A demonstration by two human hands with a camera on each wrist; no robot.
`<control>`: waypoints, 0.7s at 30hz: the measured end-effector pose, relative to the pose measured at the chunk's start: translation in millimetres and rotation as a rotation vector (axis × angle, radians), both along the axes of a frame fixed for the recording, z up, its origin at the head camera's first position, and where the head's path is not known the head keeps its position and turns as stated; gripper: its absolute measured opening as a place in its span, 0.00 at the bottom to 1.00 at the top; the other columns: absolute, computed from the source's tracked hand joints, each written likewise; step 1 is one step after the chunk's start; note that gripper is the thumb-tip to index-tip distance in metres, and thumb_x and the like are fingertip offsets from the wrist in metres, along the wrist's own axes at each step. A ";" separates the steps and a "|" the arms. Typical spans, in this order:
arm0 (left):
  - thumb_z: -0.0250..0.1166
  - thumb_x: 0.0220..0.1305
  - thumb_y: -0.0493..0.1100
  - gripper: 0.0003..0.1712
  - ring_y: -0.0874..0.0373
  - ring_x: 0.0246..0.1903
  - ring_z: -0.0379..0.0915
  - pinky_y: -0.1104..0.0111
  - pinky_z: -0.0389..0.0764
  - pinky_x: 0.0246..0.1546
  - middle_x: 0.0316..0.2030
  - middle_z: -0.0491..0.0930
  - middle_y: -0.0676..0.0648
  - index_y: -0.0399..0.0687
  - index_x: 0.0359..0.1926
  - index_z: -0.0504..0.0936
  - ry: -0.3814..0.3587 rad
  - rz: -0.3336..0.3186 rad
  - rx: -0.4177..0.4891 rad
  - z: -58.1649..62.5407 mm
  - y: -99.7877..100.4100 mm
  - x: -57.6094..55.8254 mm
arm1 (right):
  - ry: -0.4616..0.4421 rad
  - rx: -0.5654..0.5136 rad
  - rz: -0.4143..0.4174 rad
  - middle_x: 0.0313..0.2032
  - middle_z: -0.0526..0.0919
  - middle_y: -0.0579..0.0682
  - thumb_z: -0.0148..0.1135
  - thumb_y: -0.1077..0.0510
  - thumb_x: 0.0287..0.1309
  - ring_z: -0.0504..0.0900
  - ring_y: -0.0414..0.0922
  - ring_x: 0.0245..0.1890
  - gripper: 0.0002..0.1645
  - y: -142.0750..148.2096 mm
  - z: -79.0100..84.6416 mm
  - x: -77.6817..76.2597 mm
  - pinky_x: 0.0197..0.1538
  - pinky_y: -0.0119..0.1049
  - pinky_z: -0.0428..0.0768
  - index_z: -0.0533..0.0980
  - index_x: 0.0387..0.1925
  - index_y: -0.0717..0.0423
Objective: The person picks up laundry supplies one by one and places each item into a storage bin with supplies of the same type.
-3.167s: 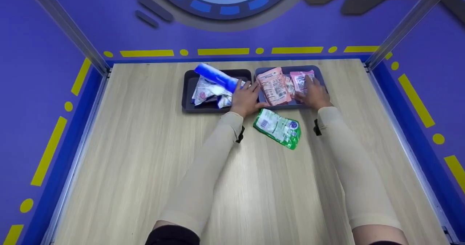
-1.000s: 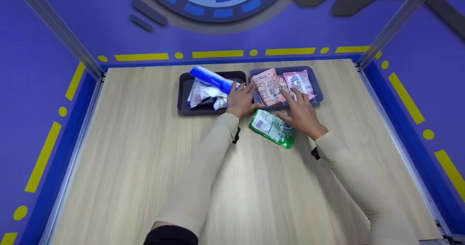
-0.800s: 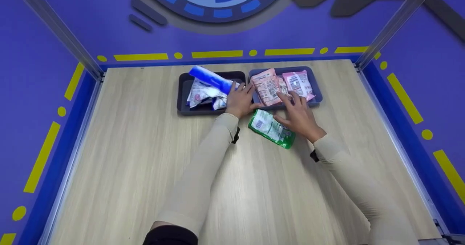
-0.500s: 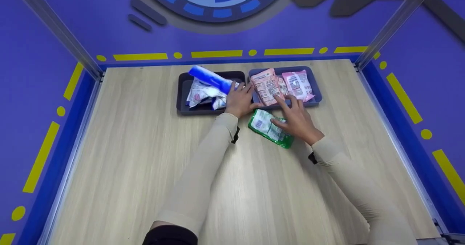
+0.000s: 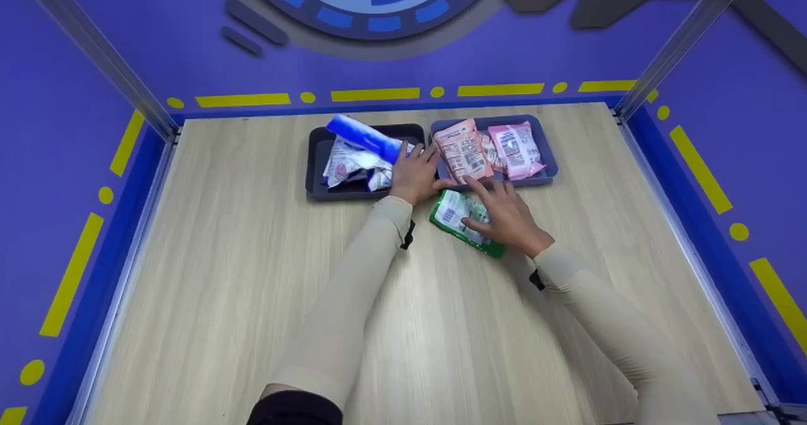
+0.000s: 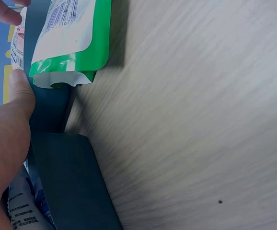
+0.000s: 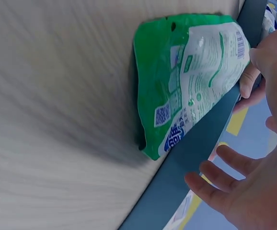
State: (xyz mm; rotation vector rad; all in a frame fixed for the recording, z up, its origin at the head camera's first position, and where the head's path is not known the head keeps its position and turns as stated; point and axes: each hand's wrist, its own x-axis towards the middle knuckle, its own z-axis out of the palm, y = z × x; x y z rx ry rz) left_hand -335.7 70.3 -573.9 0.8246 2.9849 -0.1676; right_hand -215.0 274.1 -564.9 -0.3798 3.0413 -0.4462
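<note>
My left hand [image 5: 413, 176] lies where the two trays meet, its straight fingers on the end of a blue-and-white packet [image 5: 362, 136] and its thumb by the right tray's front edge. On the table before the trays is a green-and-white packet [image 5: 449, 214], printed side up; the right wrist view shows the green packet [image 7: 201, 72] in full. Over it hovers my right hand [image 5: 507, 217], fingers spread and gripping nothing. Salmon packets [image 5: 463, 151] and a pink packet [image 5: 517, 151] lie in the blue-grey right tray [image 5: 547, 160].
The dark left tray [image 5: 315, 188] holds several blue-and-white packets, the top one sticking past its back rim. Behind the table [image 5: 252, 255] stands a purple back wall [image 5: 378, 69] with yellow dashes, and side walls close in left and right.
My right hand has left the pink packet in the right tray and moved left and nearer, over the green packet. My left hand keeps its place.
</note>
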 end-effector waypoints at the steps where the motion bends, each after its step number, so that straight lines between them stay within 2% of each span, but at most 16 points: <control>1: 0.41 0.68 0.80 0.52 0.51 0.77 0.51 0.48 0.42 0.79 0.80 0.55 0.54 0.55 0.81 0.59 0.002 -0.001 -0.002 -0.1 -0.1 -0.2 | -0.002 -0.003 0.005 0.71 0.63 0.61 0.71 0.34 0.59 0.65 0.64 0.66 0.56 -0.6 -0.8 0.5 0.63 0.68 0.73 0.52 0.81 0.33; 6: 0.41 0.67 0.80 0.52 0.51 0.77 0.52 0.48 0.42 0.79 0.79 0.56 0.54 0.55 0.81 0.59 -0.002 -0.001 0.007 0.3 -0.2 -0.7 | 0.002 -0.017 0.033 0.72 0.63 0.61 0.72 0.35 0.58 0.67 0.64 0.65 0.55 -3.6 -4.2 2.7 0.64 0.68 0.72 0.55 0.80 0.32; 12: 0.41 0.67 0.80 0.52 0.51 0.77 0.52 0.47 0.41 0.79 0.79 0.56 0.53 0.55 0.80 0.60 -0.006 0.001 0.022 1.4 -0.7 0.0 | 0.003 -0.012 0.053 0.70 0.64 0.61 0.73 0.36 0.58 0.67 0.64 0.65 0.57 -8.9 -7.0 4.7 0.62 0.68 0.72 0.51 0.81 0.27; 21: 0.43 0.68 0.79 0.51 0.51 0.77 0.52 0.47 0.41 0.78 0.79 0.56 0.53 0.54 0.80 0.60 -0.008 -0.004 0.029 2.8 -2.0 1.7 | 0.025 0.007 0.098 0.68 0.66 0.63 0.73 0.36 0.58 0.68 0.64 0.64 0.56 -13.6 -10.6 7.4 0.59 0.67 0.74 0.53 0.81 0.32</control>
